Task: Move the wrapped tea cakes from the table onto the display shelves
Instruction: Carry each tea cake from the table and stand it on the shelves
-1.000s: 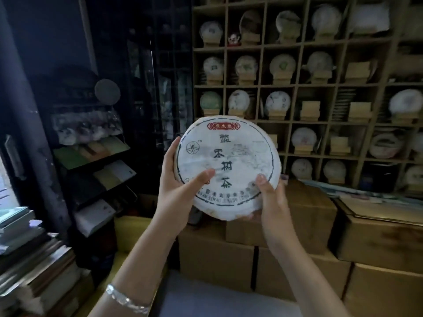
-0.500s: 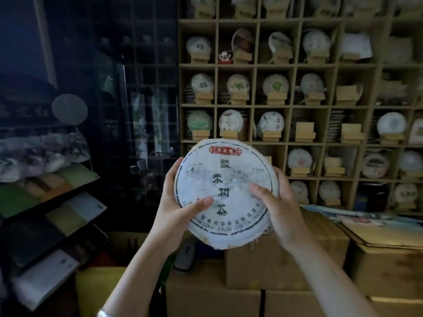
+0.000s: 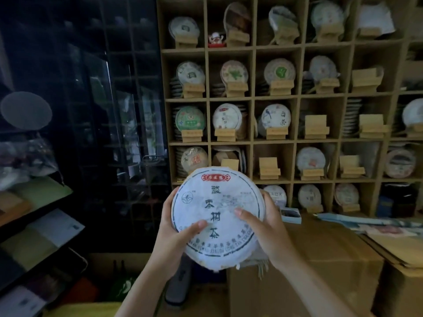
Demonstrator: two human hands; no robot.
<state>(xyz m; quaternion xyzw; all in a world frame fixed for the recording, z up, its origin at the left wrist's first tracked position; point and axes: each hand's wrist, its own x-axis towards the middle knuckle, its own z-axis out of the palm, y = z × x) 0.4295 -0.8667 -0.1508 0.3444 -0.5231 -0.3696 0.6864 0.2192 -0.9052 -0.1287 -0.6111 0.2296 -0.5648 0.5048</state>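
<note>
Tea shop or storeroom: wooden cubby shelves (image 3: pixel 251 97) of wrapped tea cakes (image 3: pixel 190 118) on stands (image 3: pixel 315 128); cardboard boxes (image 3: pixel 320 259) stacked below.

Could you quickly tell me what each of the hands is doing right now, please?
Left hand: holds the wrapped tea cake, thumb on its face.
Right hand: holds the same tea cake, thumb on its face.

Tea cake (image 3: pixel 217 216) btwn both hands, before shelf grid (image 3: pixel 251 97); boxes (image 3: pixel 320 259) below-right.

Wooden grid shelves (image 3: pixel 251 98), wrapped tea cakes (image 3: pixel 190 118) on small stands (image 3: pixel 315 128)
</note>
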